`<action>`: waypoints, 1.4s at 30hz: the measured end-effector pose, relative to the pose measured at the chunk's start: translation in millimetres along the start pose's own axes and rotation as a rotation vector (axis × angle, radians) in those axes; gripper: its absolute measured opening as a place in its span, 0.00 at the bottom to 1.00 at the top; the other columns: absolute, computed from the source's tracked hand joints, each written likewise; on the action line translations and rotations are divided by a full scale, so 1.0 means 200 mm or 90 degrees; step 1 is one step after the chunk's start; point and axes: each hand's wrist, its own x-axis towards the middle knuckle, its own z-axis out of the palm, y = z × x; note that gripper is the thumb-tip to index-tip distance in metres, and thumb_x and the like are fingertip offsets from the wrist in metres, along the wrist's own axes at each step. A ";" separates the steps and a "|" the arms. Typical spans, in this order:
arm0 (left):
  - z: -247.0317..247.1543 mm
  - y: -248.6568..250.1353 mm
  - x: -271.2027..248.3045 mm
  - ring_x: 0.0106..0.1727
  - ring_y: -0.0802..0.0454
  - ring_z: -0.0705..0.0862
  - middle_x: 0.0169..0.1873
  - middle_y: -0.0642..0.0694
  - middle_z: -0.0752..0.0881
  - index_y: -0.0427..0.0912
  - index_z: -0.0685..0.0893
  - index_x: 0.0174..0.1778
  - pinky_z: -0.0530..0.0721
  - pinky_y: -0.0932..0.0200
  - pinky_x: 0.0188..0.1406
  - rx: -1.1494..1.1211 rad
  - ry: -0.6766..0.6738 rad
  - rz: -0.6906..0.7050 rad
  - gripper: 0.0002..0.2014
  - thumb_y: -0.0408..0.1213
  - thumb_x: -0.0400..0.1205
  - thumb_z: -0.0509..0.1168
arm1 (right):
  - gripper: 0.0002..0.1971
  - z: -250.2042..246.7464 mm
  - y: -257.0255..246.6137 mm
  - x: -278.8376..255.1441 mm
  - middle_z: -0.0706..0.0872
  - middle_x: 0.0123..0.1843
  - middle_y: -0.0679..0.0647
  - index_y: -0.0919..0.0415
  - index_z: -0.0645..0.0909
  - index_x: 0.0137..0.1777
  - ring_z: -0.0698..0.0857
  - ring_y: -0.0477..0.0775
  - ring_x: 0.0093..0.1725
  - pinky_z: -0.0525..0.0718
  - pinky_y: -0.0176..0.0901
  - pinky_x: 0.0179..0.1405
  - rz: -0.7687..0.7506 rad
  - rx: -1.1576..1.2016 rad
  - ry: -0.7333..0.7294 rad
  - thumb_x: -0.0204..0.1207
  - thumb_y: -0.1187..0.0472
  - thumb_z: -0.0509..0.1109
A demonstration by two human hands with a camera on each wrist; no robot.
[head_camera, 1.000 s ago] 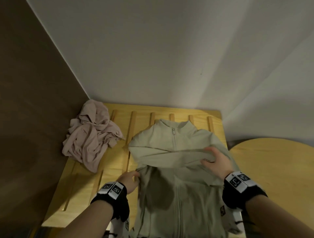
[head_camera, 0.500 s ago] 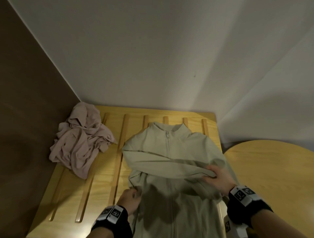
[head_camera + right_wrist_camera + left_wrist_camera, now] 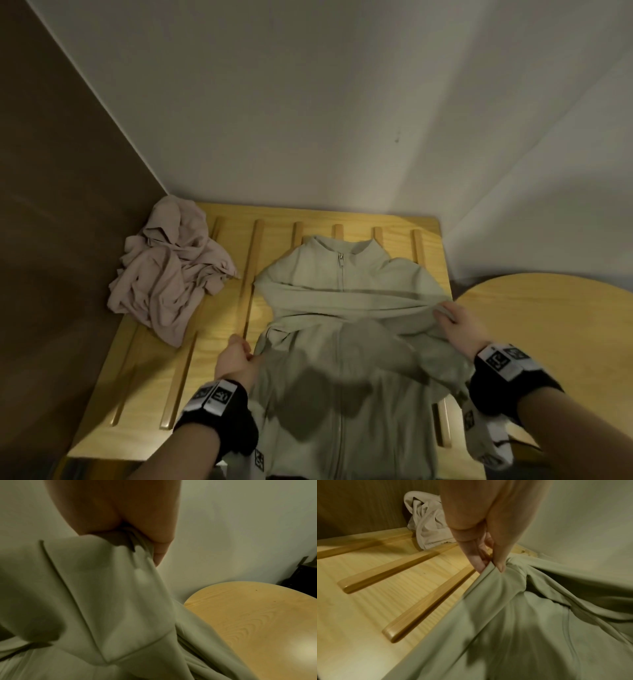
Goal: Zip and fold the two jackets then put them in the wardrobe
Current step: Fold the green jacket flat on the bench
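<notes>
Two jackets on the pale wooden slatted surface (image 3: 219,346). Crumpled dusty-pink fabric jacket (image 3: 169,274) lay heaped beyond the left hand (image 3: 236,363), well apart from it, against the brown wall panel (image 3: 58,240). Round pale wooden tabletop (image 3: 555,339) stood just beside the right hand (image 3: 460,329). Zipped sage-green fabric jacket (image 3: 342,342) lay between both hands, one sleeve folded across its chest. Left hand pinched its side edge between thumb and fingers (image 3: 477,561); right hand gripped bunched fabric at the opposite side.
</notes>
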 end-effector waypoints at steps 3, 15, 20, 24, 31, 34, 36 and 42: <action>-0.01 -0.01 0.00 0.41 0.42 0.80 0.42 0.39 0.82 0.39 0.70 0.48 0.76 0.57 0.38 -0.006 -0.002 -0.002 0.07 0.34 0.81 0.63 | 0.13 -0.03 0.02 0.00 0.83 0.60 0.65 0.66 0.79 0.60 0.80 0.66 0.62 0.72 0.46 0.51 0.004 0.019 0.027 0.84 0.60 0.59; 0.15 -0.02 -0.02 0.52 0.42 0.84 0.48 0.42 0.84 0.43 0.67 0.51 0.73 0.59 0.43 0.071 -0.111 0.032 0.16 0.45 0.79 0.67 | 0.25 -0.06 -0.08 -0.05 0.73 0.30 0.63 0.62 0.70 0.29 0.75 0.61 0.33 0.64 0.48 0.33 0.087 0.131 0.081 0.80 0.43 0.60; 0.21 -0.02 -0.03 0.58 0.41 0.82 0.59 0.39 0.81 0.40 0.67 0.59 0.79 0.55 0.52 0.087 -0.122 0.060 0.19 0.41 0.80 0.67 | 0.24 -0.06 -0.08 -0.06 0.86 0.47 0.72 0.74 0.84 0.49 0.84 0.69 0.50 0.79 0.62 0.57 0.100 0.188 0.044 0.77 0.47 0.68; 0.23 -0.04 -0.04 0.56 0.40 0.83 0.56 0.37 0.82 0.39 0.64 0.65 0.80 0.52 0.53 0.126 -0.097 0.079 0.18 0.36 0.81 0.61 | 0.09 -0.05 -0.04 -0.08 0.87 0.50 0.60 0.56 0.83 0.43 0.83 0.60 0.51 0.77 0.53 0.52 0.080 0.194 -0.011 0.79 0.52 0.66; 0.18 -0.03 -0.03 0.49 0.38 0.84 0.47 0.34 0.84 0.39 0.67 0.51 0.77 0.55 0.42 0.134 0.008 0.054 0.09 0.36 0.81 0.61 | 0.23 -0.06 0.10 -0.06 0.81 0.65 0.63 0.65 0.80 0.65 0.77 0.63 0.63 0.67 0.47 0.58 0.191 0.191 0.015 0.83 0.48 0.58; 0.16 -0.05 -0.01 0.47 0.38 0.83 0.48 0.34 0.83 0.39 0.65 0.50 0.75 0.56 0.40 0.164 0.011 0.067 0.10 0.37 0.81 0.61 | 0.24 -0.11 0.14 -0.05 0.80 0.53 0.62 0.69 0.81 0.60 0.74 0.59 0.51 0.65 0.46 0.53 0.208 0.202 0.075 0.83 0.48 0.56; 0.17 -0.06 -0.01 0.49 0.37 0.82 0.52 0.33 0.81 0.38 0.66 0.53 0.75 0.55 0.41 0.174 0.011 0.070 0.10 0.35 0.81 0.60 | 0.25 -0.14 0.17 -0.05 0.78 0.51 0.61 0.68 0.81 0.60 0.76 0.63 0.53 0.68 0.49 0.56 0.224 0.192 0.095 0.84 0.47 0.54; 0.23 -0.03 -0.05 0.65 0.36 0.74 0.70 0.33 0.68 0.35 0.64 0.66 0.73 0.47 0.63 0.185 -0.016 -0.027 0.15 0.30 0.83 0.52 | 0.14 -0.16 0.20 -0.05 0.81 0.49 0.56 0.56 0.84 0.51 0.79 0.58 0.50 0.69 0.46 0.54 0.205 0.153 0.062 0.82 0.51 0.58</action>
